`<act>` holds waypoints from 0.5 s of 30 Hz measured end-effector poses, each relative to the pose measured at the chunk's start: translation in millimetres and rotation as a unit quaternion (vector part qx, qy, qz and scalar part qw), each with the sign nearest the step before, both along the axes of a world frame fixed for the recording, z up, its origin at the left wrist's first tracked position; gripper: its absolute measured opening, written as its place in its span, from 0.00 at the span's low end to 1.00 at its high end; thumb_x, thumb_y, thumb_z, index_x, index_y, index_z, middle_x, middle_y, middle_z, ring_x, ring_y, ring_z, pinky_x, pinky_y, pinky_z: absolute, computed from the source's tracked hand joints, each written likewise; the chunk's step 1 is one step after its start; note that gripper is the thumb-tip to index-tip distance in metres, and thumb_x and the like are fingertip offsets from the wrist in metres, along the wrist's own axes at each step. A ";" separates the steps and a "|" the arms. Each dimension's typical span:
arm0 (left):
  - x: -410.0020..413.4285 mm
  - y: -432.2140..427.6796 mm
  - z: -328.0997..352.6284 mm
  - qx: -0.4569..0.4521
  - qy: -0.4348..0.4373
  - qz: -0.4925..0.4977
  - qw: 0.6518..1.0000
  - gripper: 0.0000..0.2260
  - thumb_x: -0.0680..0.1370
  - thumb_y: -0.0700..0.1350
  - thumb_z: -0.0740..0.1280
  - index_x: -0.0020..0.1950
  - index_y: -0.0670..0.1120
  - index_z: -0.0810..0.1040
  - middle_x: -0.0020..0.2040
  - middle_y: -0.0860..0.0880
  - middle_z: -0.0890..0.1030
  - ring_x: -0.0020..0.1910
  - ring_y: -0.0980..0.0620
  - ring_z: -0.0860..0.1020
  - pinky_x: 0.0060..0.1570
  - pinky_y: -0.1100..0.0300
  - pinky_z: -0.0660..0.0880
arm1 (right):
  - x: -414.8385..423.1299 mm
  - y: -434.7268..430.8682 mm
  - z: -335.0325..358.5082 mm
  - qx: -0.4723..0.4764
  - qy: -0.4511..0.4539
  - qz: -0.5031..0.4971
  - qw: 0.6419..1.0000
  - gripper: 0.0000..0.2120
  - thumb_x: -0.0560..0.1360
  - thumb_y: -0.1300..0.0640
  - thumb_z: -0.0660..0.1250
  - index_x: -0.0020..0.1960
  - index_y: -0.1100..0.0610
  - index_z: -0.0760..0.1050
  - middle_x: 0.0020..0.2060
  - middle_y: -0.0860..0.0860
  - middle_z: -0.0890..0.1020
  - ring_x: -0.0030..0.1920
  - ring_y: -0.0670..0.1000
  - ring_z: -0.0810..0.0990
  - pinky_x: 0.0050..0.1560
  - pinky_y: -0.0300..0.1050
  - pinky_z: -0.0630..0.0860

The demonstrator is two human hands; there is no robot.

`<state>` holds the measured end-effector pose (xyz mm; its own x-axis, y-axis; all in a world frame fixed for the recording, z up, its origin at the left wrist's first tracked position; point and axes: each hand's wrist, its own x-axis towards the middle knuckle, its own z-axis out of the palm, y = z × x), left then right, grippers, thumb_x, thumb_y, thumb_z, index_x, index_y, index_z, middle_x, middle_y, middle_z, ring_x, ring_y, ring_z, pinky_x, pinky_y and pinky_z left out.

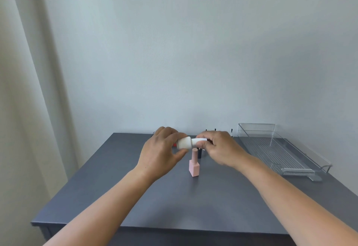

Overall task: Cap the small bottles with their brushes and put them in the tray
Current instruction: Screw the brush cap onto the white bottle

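Observation:
My left hand (160, 153) grips the body of a small white bottle (184, 143), held on its side above the grey table (120, 187). My right hand (219, 147) is closed on that bottle's white cap (199, 140), which meets the bottle's neck. Below the hands a pink capped bottle (194, 166) stands upright on the table. A dark bottle (199, 153) stands just behind it, partly hidden. A bit of red (175, 145) peeks out behind my left hand. Thin black brush tips (215, 129) stick up behind my right hand. The clear tray (279, 152) lies at the right, with nothing in it.
The table backs onto a pale wall. A curtain (29, 90) hangs at the left. The tray has a handle (302, 171) at its near end, close to the table's right edge.

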<state>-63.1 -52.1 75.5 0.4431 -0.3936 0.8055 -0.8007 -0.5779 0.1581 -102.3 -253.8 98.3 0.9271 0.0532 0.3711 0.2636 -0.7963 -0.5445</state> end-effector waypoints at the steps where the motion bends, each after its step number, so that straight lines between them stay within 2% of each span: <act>1: 1.0 -0.5 0.0 -0.001 0.006 0.004 1.000 0.12 0.71 0.45 0.77 0.53 0.49 0.84 0.45 0.51 0.81 0.44 0.49 0.78 0.33 0.54 0.76 | 1.0 0.7 0.3 0.011 0.001 0.001 1.000 0.06 0.77 0.53 0.65 0.46 0.47 0.81 0.39 0.54 0.82 0.38 0.54 0.76 0.39 0.48 0.73; 4: 8.4 -1.4 -0.4 -0.014 0.102 0.013 0.995 0.12 0.72 0.50 0.74 0.54 0.53 0.81 0.47 0.56 0.80 0.46 0.55 0.77 0.39 0.58 0.76 | 4.3 1.4 3.9 0.086 0.003 0.023 0.996 0.05 0.75 0.50 0.69 0.50 0.45 0.81 0.39 0.56 0.81 0.37 0.48 0.74 0.40 0.44 0.71; 7: 19.0 1.8 -2.6 -0.066 0.246 0.008 0.967 0.11 0.70 0.54 0.72 0.51 0.57 0.78 0.44 0.60 0.81 0.44 0.62 0.78 0.41 0.62 0.75 | 10.8 -5.8 5.5 0.153 0.011 0.021 0.988 0.12 0.74 0.46 0.70 0.56 0.44 0.77 0.37 0.54 0.78 0.37 0.46 0.77 0.42 0.42 0.72; 9: 26.7 7.4 -7.4 -0.092 0.308 0.014 0.947 0.10 0.70 0.55 0.73 0.49 0.57 0.77 0.42 0.61 0.82 0.42 0.64 0.79 0.41 0.64 0.76 | 18.1 -14.4 1.3 0.177 -0.008 -0.026 0.984 0.06 0.76 0.48 0.68 0.51 0.47 0.80 0.36 0.49 0.81 0.34 0.41 0.77 0.41 0.40 0.74; 11: 33.0 12.8 -15.2 -0.081 0.355 0.020 0.931 0.11 0.69 0.56 0.73 0.49 0.57 0.77 0.42 0.61 0.83 0.43 0.65 0.80 0.41 0.64 0.77 | 26.6 -25.3 -8.7 0.181 -0.018 -0.087 0.979 0.04 0.76 0.53 0.67 0.44 0.50 0.80 0.33 0.45 0.80 0.31 0.42 0.76 0.37 0.39 0.71; 15: 38.3 15.0 -35.2 -0.038 0.418 0.004 0.908 0.12 0.65 0.59 0.73 0.45 0.56 0.81 0.41 0.60 0.84 0.42 0.64 0.81 0.42 0.67 0.75 | 39.9 -36.4 -34.2 0.170 0.051 -0.154 0.972 0.06 0.73 0.59 0.67 0.39 0.51 0.77 0.33 0.48 0.81 0.29 0.47 0.78 0.29 0.39 0.74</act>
<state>-24.7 -37.2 40.3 0.9146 -0.3443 0.2120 -0.3786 -0.5448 0.7483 -62.4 -290.2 64.0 0.9129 -0.3416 0.2237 -0.0280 -0.5990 -0.8003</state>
